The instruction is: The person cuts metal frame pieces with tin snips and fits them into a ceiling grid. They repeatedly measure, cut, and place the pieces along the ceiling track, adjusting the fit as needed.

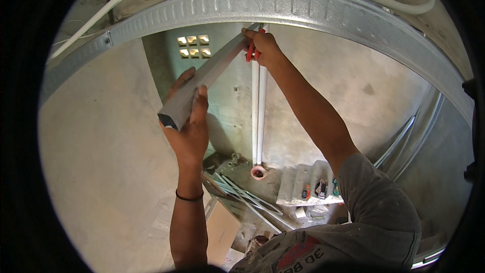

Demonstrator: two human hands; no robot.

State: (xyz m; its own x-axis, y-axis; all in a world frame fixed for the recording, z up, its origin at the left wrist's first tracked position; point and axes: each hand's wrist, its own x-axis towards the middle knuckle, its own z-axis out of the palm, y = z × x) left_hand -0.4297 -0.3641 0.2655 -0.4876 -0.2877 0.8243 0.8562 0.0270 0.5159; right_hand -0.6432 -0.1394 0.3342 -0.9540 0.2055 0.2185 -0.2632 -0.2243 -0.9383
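A long grey metal channel (209,75) slants upward and away, its near end showing a dark, hollow-looking opening. My left hand (188,121) is wrapped round it close to that end, thumb and fingers on opposite sides. Near the far end, my right hand (265,50) is closed round a hand tool with red handles (250,53); its fingers also touch the channel. The tool's jaws are hidden, so its exact kind is unclear. Just above my right hand runs a galvanized metal track (242,5), curved across the view. The channel's far tip reaches its lower edge.
White pipes (259,116) run down the wall to a round floor opening (258,172). Loose metal strips (247,197) and a tan board (223,227) lie below. Small tools (322,188) rest on corrugated sheets (289,184). More metal lengths (404,141) lean at the right.
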